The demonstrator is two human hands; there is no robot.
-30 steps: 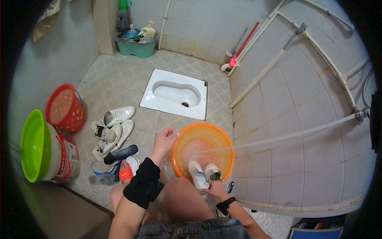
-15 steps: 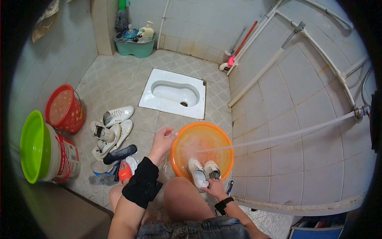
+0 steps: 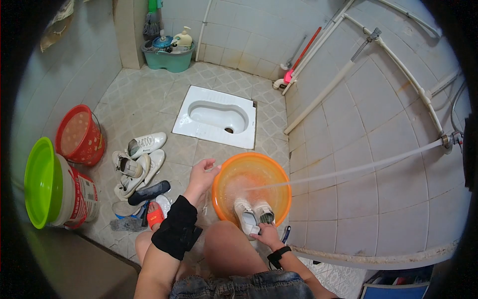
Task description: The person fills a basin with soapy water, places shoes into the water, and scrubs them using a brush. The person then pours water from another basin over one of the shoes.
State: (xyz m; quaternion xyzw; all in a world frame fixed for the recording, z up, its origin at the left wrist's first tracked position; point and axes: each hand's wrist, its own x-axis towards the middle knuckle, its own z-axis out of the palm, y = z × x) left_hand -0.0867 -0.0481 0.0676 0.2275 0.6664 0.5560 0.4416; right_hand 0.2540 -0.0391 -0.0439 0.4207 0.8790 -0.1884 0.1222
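Observation:
An orange basin (image 3: 285, 174) stands on the floor before me, and a jet of water (image 3: 348, 170) from the wall tap (image 3: 450, 141) lands in it. Two white shoes (image 3: 245, 213) rest side by side at its near edge, toes in the basin. My right hand (image 3: 268, 236) grips them at the heels. Just left of the basin rim hovers my left hand (image 3: 202, 173), fingers loosely curled and apart, holding nothing visible.
White shoes (image 3: 147, 143) and dark insoles (image 3: 149, 193) lie on the left. Beyond them are a red bucket (image 3: 92, 144) and a green basin (image 3: 40, 182) against a white bucket (image 3: 79, 199). A squat toilet (image 3: 199, 132) lies ahead; a teal tub (image 3: 169, 61) stands behind.

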